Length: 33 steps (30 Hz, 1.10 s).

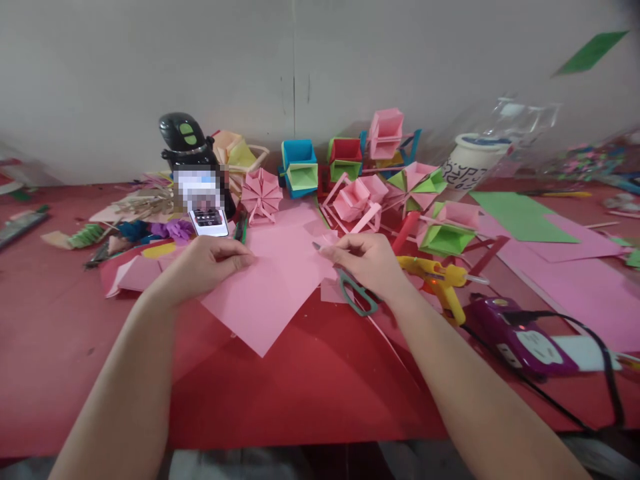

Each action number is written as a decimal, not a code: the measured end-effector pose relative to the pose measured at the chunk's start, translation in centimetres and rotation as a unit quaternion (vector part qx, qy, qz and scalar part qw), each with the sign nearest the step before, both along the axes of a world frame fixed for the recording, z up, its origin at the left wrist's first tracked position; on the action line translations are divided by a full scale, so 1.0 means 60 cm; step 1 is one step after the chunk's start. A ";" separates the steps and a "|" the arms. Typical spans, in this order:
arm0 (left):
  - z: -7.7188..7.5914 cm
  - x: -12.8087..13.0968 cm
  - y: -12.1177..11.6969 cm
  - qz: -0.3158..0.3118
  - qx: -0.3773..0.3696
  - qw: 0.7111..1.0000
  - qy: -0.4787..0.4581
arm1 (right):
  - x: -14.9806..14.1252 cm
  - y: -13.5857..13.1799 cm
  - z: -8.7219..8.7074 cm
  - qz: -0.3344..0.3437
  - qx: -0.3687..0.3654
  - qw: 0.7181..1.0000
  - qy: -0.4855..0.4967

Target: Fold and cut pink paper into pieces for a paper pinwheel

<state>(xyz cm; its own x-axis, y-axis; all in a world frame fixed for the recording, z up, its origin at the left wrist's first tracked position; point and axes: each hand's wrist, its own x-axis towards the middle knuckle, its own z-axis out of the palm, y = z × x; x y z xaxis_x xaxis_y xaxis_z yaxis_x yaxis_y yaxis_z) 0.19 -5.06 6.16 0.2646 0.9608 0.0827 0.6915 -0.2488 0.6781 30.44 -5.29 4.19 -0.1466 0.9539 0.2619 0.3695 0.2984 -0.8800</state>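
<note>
"Where is the big pink square paper sheet (280, 267)?"

"Flat on the red tabletop (300, 407), between the hands, turned so one corner points at the person. Red surface stretches from that corner to the table's front edge."

"And the left hand (203, 263)?"

"Over the sheet's left side, thumb and fingers drawn nearly together, tips on the paper. I can't tell if they pinch it."

"The right hand (365, 260)?"

"At the right edge, thumb and forefinger nearly closed beside a small folded pink paper piece (327, 238). A dark tip shows there too; what exactly it holds, I can't tell."

"Is that side tight?"

"Yes. Grey-green looped scissor handles (345, 291) lie just below that hand, and a yellow glue gun (443, 283) sits close to the right forearm, with a purple power strip (530, 343) farther right."

"The far edge?"

"Bounded by folded paper models: a round pleated pink one (262, 193) and an open blue-and-green box (300, 167) among them. Left of those, a lit phone (213, 223) leans near the left hand against a glossy black figure-shaped container (187, 130)."
</note>
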 end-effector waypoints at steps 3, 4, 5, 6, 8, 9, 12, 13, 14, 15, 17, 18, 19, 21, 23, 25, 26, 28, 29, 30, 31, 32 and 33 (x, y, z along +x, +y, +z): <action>-0.003 -0.010 0.004 0.023 0.013 1.000 0.011 | 0.007 0.002 0.004 -0.012 0.002 1.000 0.014; -0.004 -0.012 0.005 0.030 0.019 0.999 0.011 | 0.008 0.003 0.005 -0.015 0.004 1.000 0.017; -0.005 -0.013 0.007 0.035 0.027 0.999 0.009 | 0.008 0.003 0.005 -0.020 0.010 1.000 0.021; -0.005 -0.014 0.007 0.036 0.038 0.999 0.004 | 0.008 0.002 0.006 -0.029 0.017 0.999 0.026; -0.005 -0.011 0.005 0.033 0.071 0.997 -0.012 | 0.005 0.002 0.005 -0.050 0.033 0.997 0.039; -0.003 -0.008 0.003 0.036 0.095 0.995 -0.021 | 0.004 0.002 0.004 -0.067 0.040 0.995 0.054; 0.003 0.006 -0.011 0.090 0.219 0.970 -0.049 | 0.003 0.005 -0.001 -0.132 0.066 0.979 0.140; 0.006 0.013 -0.016 0.126 0.277 0.951 -0.061 | 0.002 0.006 -0.002 -0.145 0.072 0.972 0.172; 0.007 0.020 -0.022 0.158 0.340 0.924 -0.080 | 0.001 0.007 -0.003 -0.143 0.070 0.967 0.200; 0.007 0.029 -0.026 0.177 0.390 0.898 -0.095 | -0.002 0.006 -0.003 -0.124 0.060 0.966 0.220; 0.003 0.049 -0.033 0.159 0.476 0.862 -0.077 | -0.013 -0.001 -0.003 -0.033 0.008 0.971 0.237; -0.001 0.061 -0.035 0.123 0.503 0.854 -0.048 | -0.021 -0.007 -0.003 0.030 -0.028 0.971 0.236; -0.007 0.074 -0.037 0.072 0.554 0.828 -0.048 | -0.030 -0.013 -0.004 0.090 -0.065 0.965 0.239; -0.018 0.099 -0.038 -0.061 0.539 0.840 -0.015 | -0.049 -0.025 -0.008 0.173 -0.115 0.943 0.260; -0.027 0.120 -0.039 -0.138 0.492 0.859 0.034 | -0.063 -0.031 -0.015 0.148 -0.127 0.931 0.310; -0.030 0.134 -0.043 -0.120 0.508 0.851 0.056 | -0.069 -0.032 -0.021 0.070 -0.138 0.927 0.341; -0.029 0.138 -0.046 -0.096 0.511 0.852 0.057 | -0.069 -0.030 -0.022 0.042 -0.133 0.924 0.355; -0.022 0.143 -0.054 -0.050 0.497 0.866 0.016 | -0.066 -0.026 -0.020 0.019 -0.126 0.920 0.371; -0.018 0.145 -0.059 -0.037 0.472 0.881 -0.023 | -0.064 -0.025 -0.017 0.013 -0.118 0.917 0.380; -0.015 0.148 -0.065 -0.065 0.416 0.904 -0.071 | -0.063 -0.026 -0.013 0.012 -0.112 0.915 0.387; -0.012 0.152 -0.070 -0.102 0.308 0.941 -0.099 | -0.063 -0.027 -0.008 0.007 -0.102 0.915 0.391; -0.011 0.156 -0.074 -0.136 0.201 0.963 -0.117 | -0.063 -0.030 -0.004 0.002 -0.091 0.917 0.389; -0.011 0.162 -0.077 -0.142 0.121 0.973 -0.136 | -0.064 -0.033 -0.001 0.002 -0.084 0.921 0.380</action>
